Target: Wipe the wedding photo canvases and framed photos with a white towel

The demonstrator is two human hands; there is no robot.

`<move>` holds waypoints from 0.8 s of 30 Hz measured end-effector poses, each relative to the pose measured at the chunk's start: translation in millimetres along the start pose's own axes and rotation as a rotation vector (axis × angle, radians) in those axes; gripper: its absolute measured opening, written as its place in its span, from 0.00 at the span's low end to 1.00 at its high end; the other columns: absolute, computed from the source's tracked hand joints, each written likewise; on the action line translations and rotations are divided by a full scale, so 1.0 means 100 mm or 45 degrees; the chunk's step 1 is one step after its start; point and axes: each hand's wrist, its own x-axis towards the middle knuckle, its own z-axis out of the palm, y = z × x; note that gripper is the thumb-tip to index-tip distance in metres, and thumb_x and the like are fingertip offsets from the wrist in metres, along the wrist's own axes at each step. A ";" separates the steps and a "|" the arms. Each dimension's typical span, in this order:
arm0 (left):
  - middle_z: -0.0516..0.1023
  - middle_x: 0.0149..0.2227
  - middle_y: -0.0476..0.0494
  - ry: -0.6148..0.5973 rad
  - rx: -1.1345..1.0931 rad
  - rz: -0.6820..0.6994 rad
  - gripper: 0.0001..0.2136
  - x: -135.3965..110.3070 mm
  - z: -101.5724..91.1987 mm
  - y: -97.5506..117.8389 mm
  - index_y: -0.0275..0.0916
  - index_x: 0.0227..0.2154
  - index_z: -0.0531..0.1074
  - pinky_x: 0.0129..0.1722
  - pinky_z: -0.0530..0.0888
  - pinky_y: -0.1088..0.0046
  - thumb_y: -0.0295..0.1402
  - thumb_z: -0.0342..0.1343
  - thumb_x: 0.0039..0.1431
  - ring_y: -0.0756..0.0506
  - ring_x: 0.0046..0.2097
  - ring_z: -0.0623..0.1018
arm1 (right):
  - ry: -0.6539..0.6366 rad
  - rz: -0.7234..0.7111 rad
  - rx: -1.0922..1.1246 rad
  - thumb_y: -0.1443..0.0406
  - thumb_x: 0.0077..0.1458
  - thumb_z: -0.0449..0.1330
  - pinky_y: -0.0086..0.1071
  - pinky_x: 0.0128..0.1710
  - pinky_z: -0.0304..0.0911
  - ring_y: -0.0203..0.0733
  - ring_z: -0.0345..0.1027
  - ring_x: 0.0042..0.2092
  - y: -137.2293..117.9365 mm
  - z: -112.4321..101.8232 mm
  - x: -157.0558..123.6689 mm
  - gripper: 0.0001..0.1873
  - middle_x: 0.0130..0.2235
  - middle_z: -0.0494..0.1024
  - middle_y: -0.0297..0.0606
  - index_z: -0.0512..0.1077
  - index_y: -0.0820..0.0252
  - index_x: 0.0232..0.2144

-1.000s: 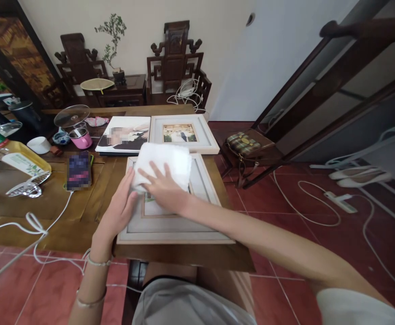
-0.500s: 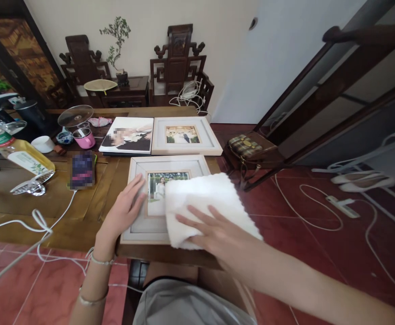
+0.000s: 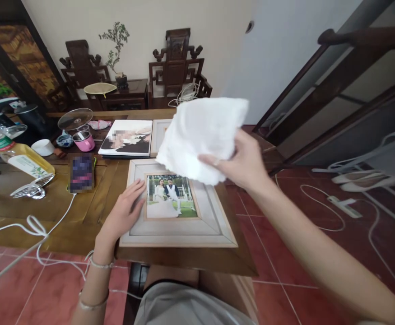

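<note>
A light wooden picture frame (image 3: 214, 230) lies face up at the near corner of the table, with a photo of two people in its middle. My left hand (image 3: 127, 206) rests flat on the frame's left border, fingers stretched out. Raised above the far right part of the frame, my right hand (image 3: 246, 160) grips a white cloth (image 3: 200, 135), thumb on the near side and the other fingers hidden behind it. The cloth hangs folded and covers most of a second picture frame (image 3: 160, 131) at the back.
A photo panel (image 3: 129, 135) lies behind the frame. To the left are a phone (image 3: 82, 174) on a white cable, a hair clip (image 3: 34, 187), a bottle of yellow liquid (image 3: 28, 158) and a pink cup (image 3: 84, 141). The wooden table (image 3: 95, 212) ends just right of the frame.
My right hand has lifted the cloth off the frame, up and away from me, uncovering the photo. My left hand has stayed on the left border.
</note>
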 end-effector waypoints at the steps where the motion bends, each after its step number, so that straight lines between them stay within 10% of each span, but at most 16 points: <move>1: 0.65 0.63 0.38 0.002 -0.008 0.001 0.20 0.00 0.00 0.00 0.38 0.60 0.64 0.66 0.58 0.53 0.35 0.46 0.67 0.41 0.67 0.60 | -0.027 -0.070 -0.103 0.67 0.54 0.61 0.52 0.50 0.68 0.54 0.71 0.51 -0.04 0.11 0.09 0.22 0.50 0.76 0.52 0.67 0.67 0.51; 8: 0.67 0.62 0.39 0.018 -0.047 0.033 0.19 0.02 -0.01 -0.01 0.39 0.58 0.67 0.65 0.59 0.51 0.34 0.47 0.67 0.41 0.66 0.61 | -0.593 -0.774 -0.316 0.77 0.63 0.45 0.49 0.65 0.49 0.45 0.42 0.69 -0.37 0.98 0.37 0.23 0.67 0.58 0.36 0.68 0.55 0.54; 12: 0.69 0.60 0.37 0.031 -0.020 0.032 0.18 0.03 -0.01 -0.04 0.37 0.57 0.68 0.64 0.61 0.53 0.33 0.46 0.67 0.40 0.64 0.64 | -0.895 -0.876 -0.442 0.79 0.62 0.44 0.48 0.64 0.49 0.47 0.48 0.68 -0.34 1.20 0.28 0.25 0.65 0.61 0.43 0.66 0.59 0.57; 24: 0.68 0.62 0.41 0.049 -0.100 0.095 0.23 0.00 0.00 -0.08 0.41 0.58 0.67 0.66 0.58 0.52 0.23 0.41 0.62 0.43 0.65 0.63 | -0.899 -0.521 -0.658 0.85 0.44 0.48 0.49 0.57 0.61 0.52 0.63 0.61 0.27 0.26 -0.08 0.32 0.56 0.72 0.49 0.74 0.60 0.48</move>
